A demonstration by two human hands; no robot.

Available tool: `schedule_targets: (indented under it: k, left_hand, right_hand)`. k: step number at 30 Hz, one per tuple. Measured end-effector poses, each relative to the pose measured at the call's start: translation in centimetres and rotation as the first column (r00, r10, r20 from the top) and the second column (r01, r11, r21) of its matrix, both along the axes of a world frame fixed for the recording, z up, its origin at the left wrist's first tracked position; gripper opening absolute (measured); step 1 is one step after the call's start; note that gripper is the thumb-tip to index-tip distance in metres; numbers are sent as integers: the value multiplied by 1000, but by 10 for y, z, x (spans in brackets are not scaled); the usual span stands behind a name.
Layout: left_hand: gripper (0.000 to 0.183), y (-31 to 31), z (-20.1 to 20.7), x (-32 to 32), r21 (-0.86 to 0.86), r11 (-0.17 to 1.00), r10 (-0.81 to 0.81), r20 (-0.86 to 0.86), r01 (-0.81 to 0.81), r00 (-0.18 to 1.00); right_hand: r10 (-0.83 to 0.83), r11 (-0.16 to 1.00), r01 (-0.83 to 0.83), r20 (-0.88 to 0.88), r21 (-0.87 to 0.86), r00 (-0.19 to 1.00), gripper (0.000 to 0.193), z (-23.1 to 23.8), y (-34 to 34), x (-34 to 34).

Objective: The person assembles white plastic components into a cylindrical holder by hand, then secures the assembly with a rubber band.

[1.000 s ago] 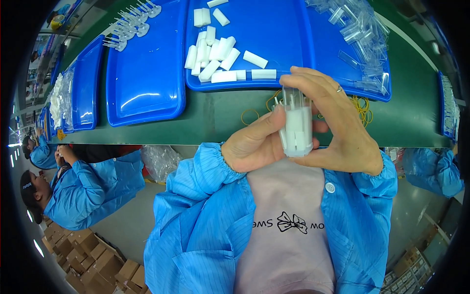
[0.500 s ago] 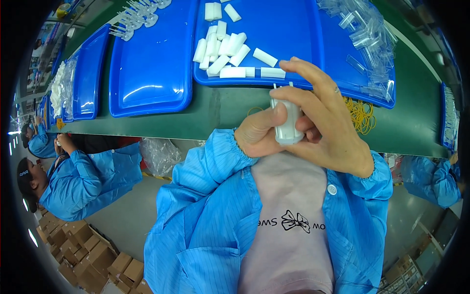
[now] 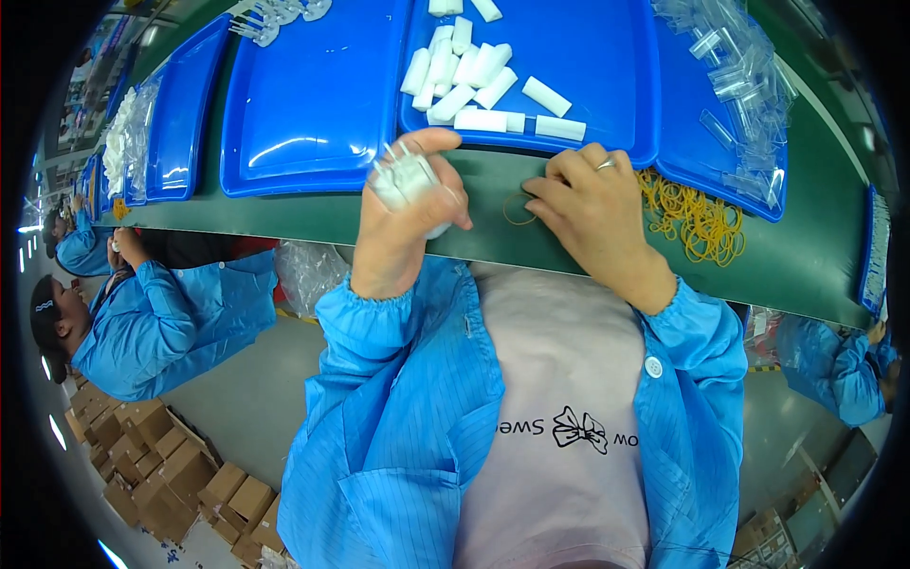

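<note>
My left hand (image 3: 396, 232), raised at the table's near edge, is closed round a white cylindrical part (image 3: 408, 178) with thin clear prongs sticking up from its top. Fingers and thumb hide some of its side. On the green tabletop, my right hand (image 3: 599, 213) reaches down with bent fingers, and its fingertips pinch at the rim of a thin yellow rubber band (image 3: 518, 221). A heap of similar yellow rubber bands (image 3: 706, 228) lies just right of that hand.
White foam-like cylinders (image 3: 474, 71) lie in a blue tray (image 3: 607, 66) ahead. Clear plastic pieces (image 3: 744, 95) fill the right side. Another blue tray (image 3: 308, 114) holds clear pronged parts (image 3: 275, 17). Co-workers in blue (image 3: 156, 322) sit at left; boxes (image 3: 175, 474) are stacked behind.
My hands have moved apart. The left has carried the white part leftward, while the right has let go of it and come down to the single rubber band on the table.
</note>
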State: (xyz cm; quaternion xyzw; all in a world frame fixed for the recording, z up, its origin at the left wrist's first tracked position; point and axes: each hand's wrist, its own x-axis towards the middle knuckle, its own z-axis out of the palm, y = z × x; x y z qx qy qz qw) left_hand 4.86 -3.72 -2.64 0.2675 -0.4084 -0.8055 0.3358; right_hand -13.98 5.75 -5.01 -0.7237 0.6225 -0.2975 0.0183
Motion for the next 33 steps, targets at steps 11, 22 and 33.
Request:
schedule_targets:
  k: [11, 22, 33]
  left_hand:
    - [37, 37, -18, -5, -294, 879, -204, 477, 374, 855]
    - [34, 26, -20, -37, -761, 496, 215, 575, 419, 790]
    - [37, 24, -15, -27, 12, 985, -173, -50, 173, 984]
  right_hand:
    - [27, 983, -85, 329, 162, 944, 8, 22, 1, 12]
    - [309, 938, -347, 493, -15, 813, 10, 56, 6, 10]
    - [14, 999, -15, 33, 33, 999, 17, 55, 31, -13]
